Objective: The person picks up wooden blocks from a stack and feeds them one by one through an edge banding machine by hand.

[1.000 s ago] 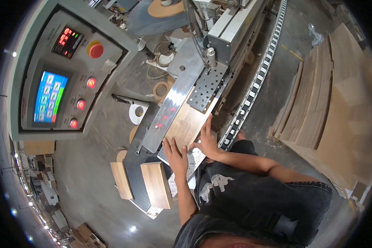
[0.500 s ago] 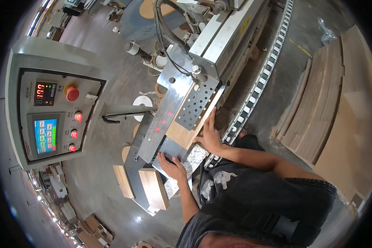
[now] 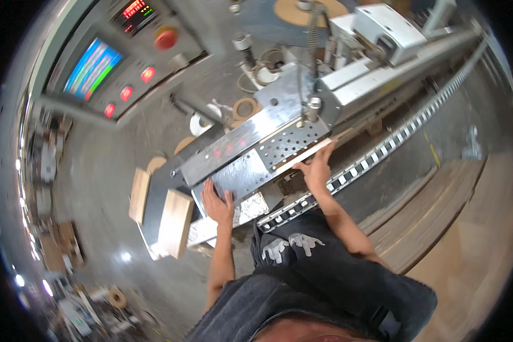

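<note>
From where I stood, the wooden board (image 3: pixel 305 157) lay mostly hidden beneath the machine's perforated plate (image 3: pixel 293 141), only its pale long edge showing on the person's side. The right hand (image 3: pixel 316 166) was at that edge, thumb stretched away from the fingers, which reached forward along the wood and lay close to one another. The left hand (image 3: pixel 217 205) rested near the outer end of the shiny metal bed (image 3: pixel 233 174), palm down, its fingers pressed together and its thumb standing apart. A long steel guide (image 3: pixel 225 151) ran along the bed's far side.

Just left of that hand, two wooden blocks (image 3: pixel 175 223) sat on a dark table (image 3: pixel 161 196), apart from each other and both tilted in my view.

The grey control box (image 3: pixel 132 64) over to the left held a lit colour screen (image 3: pixel 92 68), a red digital display (image 3: pixel 134 14), a fat red button (image 3: pixel 166 37) and three glowing red lamps (image 3: pixel 126 93). Behind the guide I could see a brown ring (image 3: pixel 245 108) and a white disc (image 3: pixel 198 123). A black-and-white segmented track (image 3: pixel 356 170) curved past the person's right side, near stacked boards (image 3: pixel 433 199).
</note>
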Demonstrator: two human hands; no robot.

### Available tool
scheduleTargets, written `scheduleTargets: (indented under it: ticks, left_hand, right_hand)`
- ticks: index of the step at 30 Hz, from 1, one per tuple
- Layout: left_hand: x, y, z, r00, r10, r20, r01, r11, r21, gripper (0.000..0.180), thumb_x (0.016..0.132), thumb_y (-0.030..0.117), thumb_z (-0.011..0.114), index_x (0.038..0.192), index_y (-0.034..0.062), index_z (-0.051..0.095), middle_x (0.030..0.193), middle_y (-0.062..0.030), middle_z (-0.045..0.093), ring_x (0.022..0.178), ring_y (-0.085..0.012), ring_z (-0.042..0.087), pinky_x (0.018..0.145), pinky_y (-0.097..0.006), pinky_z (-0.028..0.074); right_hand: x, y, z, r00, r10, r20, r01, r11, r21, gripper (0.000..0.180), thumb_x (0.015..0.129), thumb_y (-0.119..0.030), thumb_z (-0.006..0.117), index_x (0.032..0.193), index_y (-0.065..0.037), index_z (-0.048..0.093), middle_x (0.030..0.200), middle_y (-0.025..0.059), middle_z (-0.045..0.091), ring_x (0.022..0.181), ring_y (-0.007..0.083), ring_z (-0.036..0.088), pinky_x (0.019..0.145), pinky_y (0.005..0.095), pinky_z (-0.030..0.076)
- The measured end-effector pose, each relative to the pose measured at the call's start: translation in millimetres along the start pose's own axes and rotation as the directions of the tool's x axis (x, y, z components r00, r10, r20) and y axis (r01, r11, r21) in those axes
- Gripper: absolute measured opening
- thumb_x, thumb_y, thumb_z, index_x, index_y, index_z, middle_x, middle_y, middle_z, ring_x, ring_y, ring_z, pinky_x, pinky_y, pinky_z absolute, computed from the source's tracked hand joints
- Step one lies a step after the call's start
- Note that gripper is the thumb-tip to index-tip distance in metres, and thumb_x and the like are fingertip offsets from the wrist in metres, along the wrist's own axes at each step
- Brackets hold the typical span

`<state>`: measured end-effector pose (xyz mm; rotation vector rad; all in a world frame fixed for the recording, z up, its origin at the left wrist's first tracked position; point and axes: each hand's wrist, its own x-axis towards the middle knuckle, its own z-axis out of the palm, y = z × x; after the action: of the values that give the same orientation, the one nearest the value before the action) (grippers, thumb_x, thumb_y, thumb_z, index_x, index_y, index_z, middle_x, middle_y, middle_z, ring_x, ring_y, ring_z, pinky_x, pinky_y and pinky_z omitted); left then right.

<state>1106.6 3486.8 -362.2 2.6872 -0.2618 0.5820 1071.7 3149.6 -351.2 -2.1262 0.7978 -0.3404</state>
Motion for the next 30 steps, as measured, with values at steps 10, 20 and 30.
scheduleTargets:
  ticks: [10,20,30]
  left_hand:
    - [10,6,0,1.000,-0.005,-0.028,0.002,0.995,-0.100,0.065,0.093,0.046,0.069,0.138,0.0009,0.057,0.148,-0.0151,0.058,0.143,-0.0337,0.050,0.121,-0.054,0.034]
    - [-4,-20,-21,0.994,0.057,0.089,-0.020,0.930,-0.366,0.072,0.097,0.044,0.067,0.146,-0.0045,0.048,0.153,-0.0238,0.049,0.150,-0.0436,0.038,0.127,-0.056,0.024]
    - [-12,-153,-116,0.953,-0.084,0.289,0.162,0.953,-0.258,0.063,0.086,0.026,0.081,0.140,0.0054,0.058,0.153,-0.0267,0.047,0.145,-0.0461,0.041,0.121,-0.052,0.036]
  right_hand:
    - [81,98,-43,0.992,0.127,0.010,-0.116,0.931,-0.346,0.132,0.079,-0.079,0.071,0.157,0.017,0.026,0.168,0.0362,0.018,0.157,0.0462,0.021,0.125,0.0499,0.030]
    - [-56,-4,18,0.973,-0.219,0.070,0.225,0.845,-0.485,0.055,0.100,-0.053,0.064,0.125,-0.005,0.073,0.120,0.0163,0.075,0.115,0.0378,0.069,0.094,0.0478,0.054]
    - [-63,-15,24,0.993,-0.038,0.116,0.098,0.816,-0.570,0.041,0.101,-0.048,0.064,0.116,-0.012,0.077,0.105,0.0176,0.078,0.099,0.0423,0.072,0.083,0.0507,0.056]
